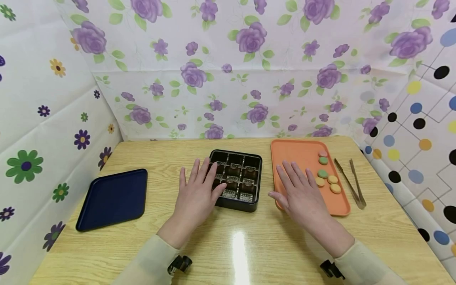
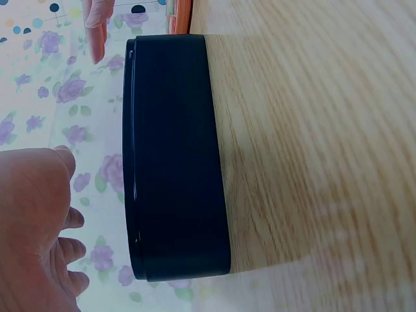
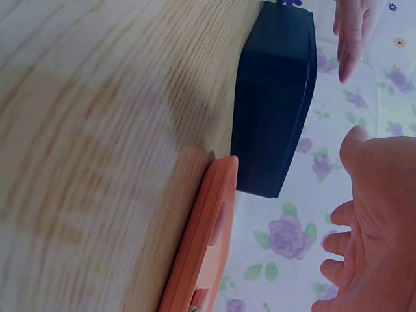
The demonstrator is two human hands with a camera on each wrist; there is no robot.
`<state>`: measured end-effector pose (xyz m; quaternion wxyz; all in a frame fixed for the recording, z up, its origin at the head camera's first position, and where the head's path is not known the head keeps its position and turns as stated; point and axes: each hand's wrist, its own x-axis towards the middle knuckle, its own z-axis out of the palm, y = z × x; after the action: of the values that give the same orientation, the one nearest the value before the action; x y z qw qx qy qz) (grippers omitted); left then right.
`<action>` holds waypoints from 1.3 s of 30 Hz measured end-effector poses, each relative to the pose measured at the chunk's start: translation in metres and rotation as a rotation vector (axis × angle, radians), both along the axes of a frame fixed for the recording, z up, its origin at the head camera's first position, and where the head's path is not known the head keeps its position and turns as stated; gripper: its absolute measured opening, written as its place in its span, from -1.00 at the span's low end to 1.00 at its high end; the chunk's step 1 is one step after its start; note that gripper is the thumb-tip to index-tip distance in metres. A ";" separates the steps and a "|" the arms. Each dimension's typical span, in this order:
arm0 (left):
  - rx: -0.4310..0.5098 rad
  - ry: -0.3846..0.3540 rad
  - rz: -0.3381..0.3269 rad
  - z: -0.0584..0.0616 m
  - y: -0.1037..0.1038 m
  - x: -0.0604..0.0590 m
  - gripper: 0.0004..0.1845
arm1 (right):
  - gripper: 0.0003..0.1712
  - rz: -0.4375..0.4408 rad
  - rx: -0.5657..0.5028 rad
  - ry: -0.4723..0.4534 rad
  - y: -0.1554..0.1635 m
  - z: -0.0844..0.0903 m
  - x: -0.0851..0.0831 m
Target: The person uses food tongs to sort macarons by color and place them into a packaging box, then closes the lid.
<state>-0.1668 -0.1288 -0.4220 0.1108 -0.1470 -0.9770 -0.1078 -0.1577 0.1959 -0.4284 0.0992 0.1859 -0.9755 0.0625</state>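
1. The black plastic compartment box (image 1: 236,180) sits mid-worktop with every visible cell unfilled.
2. All six small round macaron-like sweets (image 1: 327,175) lie on the orange rectangular tray (image 1: 299,154) just right of the box.
3. The left hand (image 1: 197,190) hovers flat over the box, fingers straight; the right hand (image 1: 301,192) hovers likewise over the tray, holding nothing.
4. Metal tongs (image 1: 350,183) lie untouched; filling looks not yet begun.

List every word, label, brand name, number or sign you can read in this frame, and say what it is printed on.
None: no readable text in any view.
The black compartment box holds small silvery pieces with patterned tops, too small to read.
The orange tray, the round sweets on it, the tongs, the dark blue tray and the table show no lettering.
The flowered and dotted sheets carry patterns only.
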 end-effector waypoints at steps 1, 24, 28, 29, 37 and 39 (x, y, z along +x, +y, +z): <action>0.002 -0.001 0.000 0.000 0.000 0.000 -0.19 | 0.00 0.000 -0.002 -0.002 0.000 0.000 0.000; 0.068 -0.045 0.017 0.001 -0.009 -0.001 -0.17 | 0.00 0.014 0.028 0.009 -0.005 0.000 -0.003; 0.133 -0.084 0.006 0.000 -0.010 -0.005 -0.16 | 0.00 0.009 0.024 0.002 -0.005 -0.001 -0.002; 0.156 -0.091 0.002 -0.001 -0.010 -0.007 -0.16 | 0.00 0.009 0.022 0.000 -0.005 -0.001 -0.002; 0.376 -0.156 -0.034 -0.007 -0.019 -0.022 -0.19 | -0.01 -0.008 0.006 -0.012 0.008 0.002 0.001; 0.427 -0.189 -0.034 -0.009 -0.021 -0.026 -0.20 | -0.01 -0.012 0.006 -0.009 0.014 0.002 0.002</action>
<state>-0.1929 -0.1502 -0.4305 0.0455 -0.1262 -0.9354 -0.3272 -0.1555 0.2097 -0.4264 0.0946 0.1801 -0.9772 0.0598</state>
